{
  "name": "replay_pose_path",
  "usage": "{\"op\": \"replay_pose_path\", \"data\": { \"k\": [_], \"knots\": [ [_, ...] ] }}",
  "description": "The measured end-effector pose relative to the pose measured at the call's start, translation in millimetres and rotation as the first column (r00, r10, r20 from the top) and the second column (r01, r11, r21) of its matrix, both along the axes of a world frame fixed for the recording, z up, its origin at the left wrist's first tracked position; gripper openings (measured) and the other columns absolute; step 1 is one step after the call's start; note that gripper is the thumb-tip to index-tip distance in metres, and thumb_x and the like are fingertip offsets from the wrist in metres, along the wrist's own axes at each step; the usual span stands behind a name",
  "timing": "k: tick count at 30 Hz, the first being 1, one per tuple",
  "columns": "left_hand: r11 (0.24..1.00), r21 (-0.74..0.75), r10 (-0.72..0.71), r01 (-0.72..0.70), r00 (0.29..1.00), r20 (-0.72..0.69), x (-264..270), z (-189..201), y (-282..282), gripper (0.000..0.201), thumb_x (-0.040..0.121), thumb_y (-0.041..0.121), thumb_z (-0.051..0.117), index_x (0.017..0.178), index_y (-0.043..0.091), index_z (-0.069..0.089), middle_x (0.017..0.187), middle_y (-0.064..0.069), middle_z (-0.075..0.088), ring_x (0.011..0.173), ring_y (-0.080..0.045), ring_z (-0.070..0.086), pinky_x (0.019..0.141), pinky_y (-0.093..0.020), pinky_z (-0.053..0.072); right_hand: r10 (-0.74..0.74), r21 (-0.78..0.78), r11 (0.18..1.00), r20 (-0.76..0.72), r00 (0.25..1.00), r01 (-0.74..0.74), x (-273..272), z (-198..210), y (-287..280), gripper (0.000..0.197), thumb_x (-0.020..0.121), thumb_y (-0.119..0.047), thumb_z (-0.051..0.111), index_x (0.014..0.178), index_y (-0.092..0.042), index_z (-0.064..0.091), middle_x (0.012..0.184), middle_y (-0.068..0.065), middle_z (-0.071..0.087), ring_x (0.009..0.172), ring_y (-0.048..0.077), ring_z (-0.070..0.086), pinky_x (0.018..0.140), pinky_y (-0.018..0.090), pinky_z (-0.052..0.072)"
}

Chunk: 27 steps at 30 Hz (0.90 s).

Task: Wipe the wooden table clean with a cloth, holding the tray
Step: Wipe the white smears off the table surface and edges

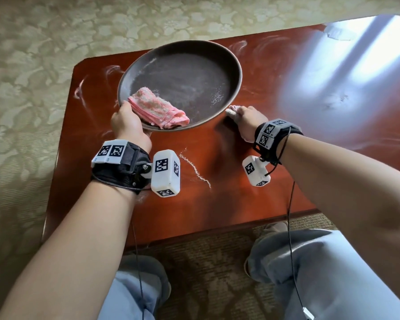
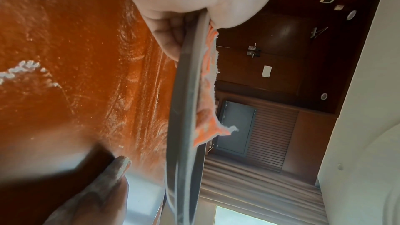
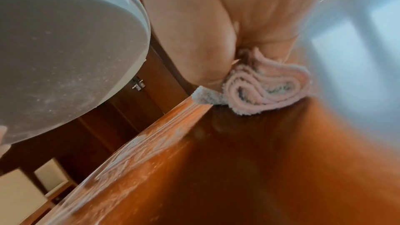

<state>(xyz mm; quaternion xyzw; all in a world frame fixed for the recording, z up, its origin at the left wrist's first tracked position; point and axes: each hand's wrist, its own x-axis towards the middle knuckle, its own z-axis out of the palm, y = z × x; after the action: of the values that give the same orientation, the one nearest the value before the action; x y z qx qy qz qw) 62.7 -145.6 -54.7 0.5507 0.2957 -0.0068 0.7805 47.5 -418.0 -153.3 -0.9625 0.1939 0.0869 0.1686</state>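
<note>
My left hand (image 1: 127,123) grips the near-left rim of a round dark brown tray (image 1: 237,72) and holds it tilted above the red-brown wooden table (image 1: 217,199). In the left wrist view the thumb lies over the tray rim (image 2: 186,109) with the fingers (image 2: 168,40) under it. A folded pink cloth (image 1: 158,109) lies in the tray by that hand. My right hand (image 1: 249,118) clutches a second rolled pink-and-white cloth (image 3: 266,88) and presses it on the table beside the tray's near-right edge. White powder streaks the tabletop and dusts the tray.
A thin line of white powder (image 1: 194,168) lies on the table between my wrists. Window glare covers the table's far right, where a small white scrap (image 1: 338,33) sits. Patterned carpet (image 1: 32,65) surrounds the table. My knees in light trousers (image 1: 321,262) are at its near edge.
</note>
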Motion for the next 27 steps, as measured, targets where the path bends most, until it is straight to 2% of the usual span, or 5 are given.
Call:
{"op": "replay_pose_path", "data": {
  "k": [5,13,16,24,27],
  "knots": [
    [1.0,0.012,0.023,-0.023,0.999,-0.028,1.3,0.1,23.0,0.014,0.097,0.029,0.055,0.098,0.018,0.064,0.102,-0.007,0.07,0.092,-0.028,0.071,0.074,-0.048,0.062,0.219,-0.048,0.974,-0.053,0.974,-0.221,6.2,4.6,45.3,0.053,0.093,-0.019,0.048,0.144,-0.03,0.04,0.137,0.002,0.046,0.12,0.026,0.049,0.098,0.036,0.046],
    [0.999,-0.003,0.047,-0.048,0.999,-0.024,-6.9,6.8,44.3,0.021,0.099,0.03,0.053,0.11,0.016,0.063,0.104,-0.008,0.069,0.091,-0.028,0.07,0.075,-0.046,0.062,0.444,-0.008,0.895,-0.062,0.894,-0.446,9.6,-15.4,98.5,0.052,0.092,-0.031,0.041,0.142,-0.046,0.035,0.134,0.0,0.043,0.124,0.027,0.051,0.099,0.039,0.049],
    [0.998,-0.001,0.058,-0.058,0.998,-0.02,-12.7,13.3,49.4,0.027,0.098,0.03,0.053,0.118,0.015,0.063,0.11,-0.01,0.069,0.093,-0.029,0.07,0.077,-0.047,0.061,0.491,-0.028,0.87,-0.022,0.871,-0.492,-12.8,5.7,125.8,0.043,0.102,-0.028,0.041,0.144,-0.035,0.042,0.135,0.002,0.045,0.125,0.027,0.05,0.102,0.033,0.044],
    [0.999,-0.003,0.052,-0.052,0.999,0.003,-24.7,31.7,52.8,0.017,0.1,0.028,0.053,0.107,0.016,0.063,0.101,-0.007,0.07,0.086,-0.025,0.071,0.074,-0.042,0.062,0.421,0.199,0.882,0.079,0.904,-0.428,-35.1,18.4,144.0,0.037,0.1,-0.041,0.046,0.13,-0.022,0.058,0.118,0.006,0.056,0.111,0.029,0.058,0.088,0.029,0.045],
    [0.998,0.001,0.059,-0.059,0.998,0.008,-23.3,35.1,49.1,0.013,0.099,0.025,0.054,0.102,0.016,0.063,0.101,-0.008,0.07,0.085,-0.025,0.071,0.073,-0.043,0.062,0.264,0.376,0.875,0.159,0.951,-0.306,-39.8,44.0,128.9,0.022,0.098,-0.032,0.05,0.089,-0.018,0.065,0.079,-0.005,0.063,0.08,0.02,0.061,0.072,0.024,0.04]
  ]
}}
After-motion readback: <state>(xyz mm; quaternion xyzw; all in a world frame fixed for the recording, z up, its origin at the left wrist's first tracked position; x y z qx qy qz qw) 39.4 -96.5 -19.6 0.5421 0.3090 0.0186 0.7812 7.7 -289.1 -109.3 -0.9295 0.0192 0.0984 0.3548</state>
